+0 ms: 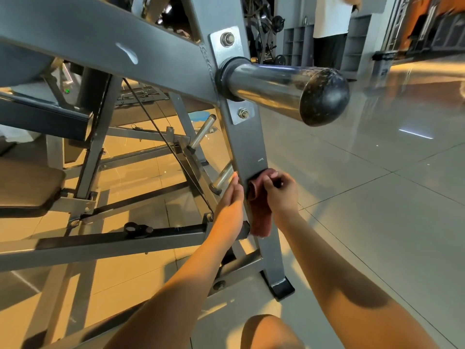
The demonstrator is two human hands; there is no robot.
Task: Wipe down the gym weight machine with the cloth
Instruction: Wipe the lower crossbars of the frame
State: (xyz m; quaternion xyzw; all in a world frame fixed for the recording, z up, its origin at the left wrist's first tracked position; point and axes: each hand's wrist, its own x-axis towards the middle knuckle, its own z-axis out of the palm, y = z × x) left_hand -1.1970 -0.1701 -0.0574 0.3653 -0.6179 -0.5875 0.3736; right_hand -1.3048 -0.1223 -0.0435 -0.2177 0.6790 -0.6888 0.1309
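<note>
Gripping a bunched reddish-brown cloth (260,217), the fingers (269,179) of the right hand (279,195) are curled round its upper fold and press it to the front face of the grey upright post (251,147) of the weight machine. The rest of the cloth hangs down the post below the hand, against the metal. The fingers (235,178) of the left hand (232,195) lie straight and together along the post's left edge, touching it at about the same height and holding nothing.

Assessment: wiping of the post is the step in hand, at its lower half. The bolted bracket (218,52) and chrome weight horn (276,81) above, and the black foot (283,289) below, lie well apart from the cloth. Whether these are already wiped cannot be told.

The next move appears to call for a firm stroke along the post, up or down, with the cloth flat under the palm and the left hand steadying the frame. The tiled floor (377,197) around the foot is glossy.
</note>
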